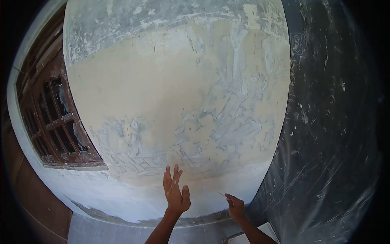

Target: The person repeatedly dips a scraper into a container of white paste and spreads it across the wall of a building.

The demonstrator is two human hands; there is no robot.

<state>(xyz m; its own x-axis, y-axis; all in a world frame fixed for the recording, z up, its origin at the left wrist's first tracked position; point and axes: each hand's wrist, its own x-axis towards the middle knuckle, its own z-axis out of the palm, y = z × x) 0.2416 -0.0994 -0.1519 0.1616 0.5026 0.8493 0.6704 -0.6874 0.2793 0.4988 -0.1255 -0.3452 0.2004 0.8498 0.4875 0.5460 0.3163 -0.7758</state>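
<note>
A wall [134,89] with cream and grey patches of rough coating fills the middle of the head view. My left hand [176,193] is raised in front of its lower part, fingers spread, with nothing in it. To the right and slightly lower, my right hand [235,206] has its fingers pinched together. A thin, pale sliver shows at those fingertips, too small to name. Whether either hand touches the wall cannot be told.
On the left is a brown wooden window [61,118] with small panes. Dark plastic sheeting [325,134] hangs along the right side. Grey floor tiles [105,232] run below the wall, and a pale flat object [266,229] lies by my right forearm.
</note>
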